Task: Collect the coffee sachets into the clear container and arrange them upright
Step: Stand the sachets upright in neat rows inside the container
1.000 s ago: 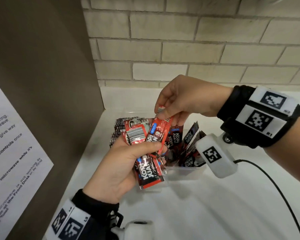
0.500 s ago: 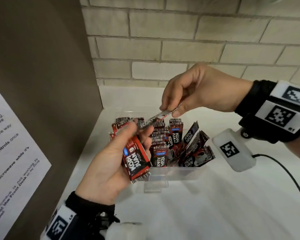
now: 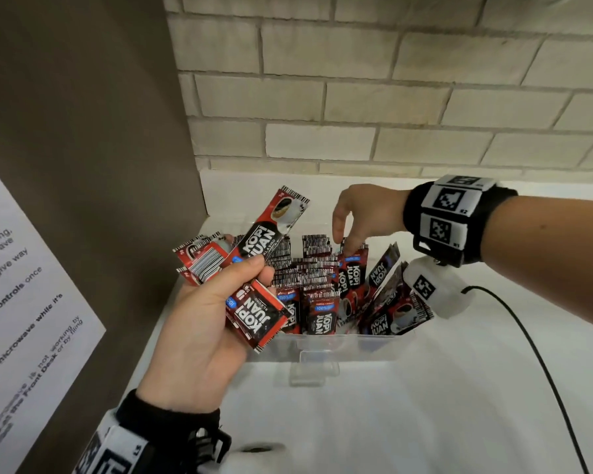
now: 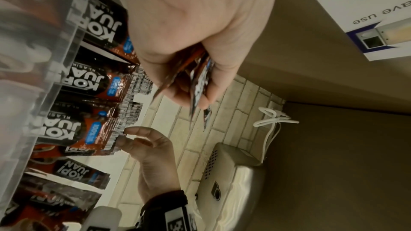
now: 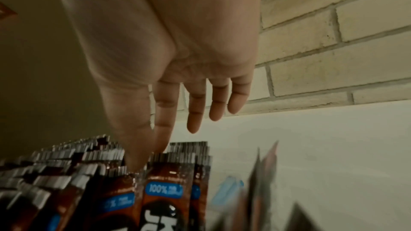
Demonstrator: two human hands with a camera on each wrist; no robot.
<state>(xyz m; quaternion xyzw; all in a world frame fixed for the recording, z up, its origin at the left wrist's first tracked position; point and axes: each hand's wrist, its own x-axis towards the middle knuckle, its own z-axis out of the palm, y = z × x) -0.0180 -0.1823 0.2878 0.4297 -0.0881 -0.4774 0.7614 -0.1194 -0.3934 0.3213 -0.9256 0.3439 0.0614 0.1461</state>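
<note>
Head view, centre: the left hand (image 3: 199,323) clasps several thin red-and-black foil coffee sachets (image 3: 254,313) above the clear plastic container (image 3: 356,343) on the white counter (image 3: 425,405).

Left wrist view: filed sachets fill the left side.

Right wrist view: the right hand (image 5: 169,76), fingers straight, touches their tops. Light, floppy, probably slick; pinch the crimped ends.

The coffee sachets (image 3: 320,311) in the clear container (image 3: 326,343) are red and black with white lettering, blue labels and black-and-white striped ends. Behind the container, the brick wall (image 3: 391,97) is cream; left of it stands a brown panel (image 3: 83,131).
</note>
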